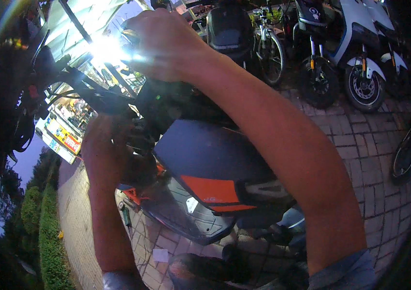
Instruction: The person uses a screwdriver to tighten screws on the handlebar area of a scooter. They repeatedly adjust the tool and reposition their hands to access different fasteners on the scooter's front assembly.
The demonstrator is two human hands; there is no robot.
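Before me stands an electric scooter with a dark seat and body (205,145), an orange side panel (210,188) and a grey footboard (191,212). My right hand (169,46) is raised high, its fingers closed beside a bright light. A small object (129,36) shows at its fingertips, but glare hides what it is. Lower and to the left, my left hand (106,135) reaches up to the shaded underside of the dark handlebar (92,92). Its fingers are lost in shadow there, so their grip does not show.
Several parked scooters (360,53) and a bicycle (268,48) line the far side. A dark green tool (126,215) and a pale sheet (160,255) lie on the brick paving (350,140). A hedge (51,237) runs along the left, and a lit stall (65,135) stands beyond.
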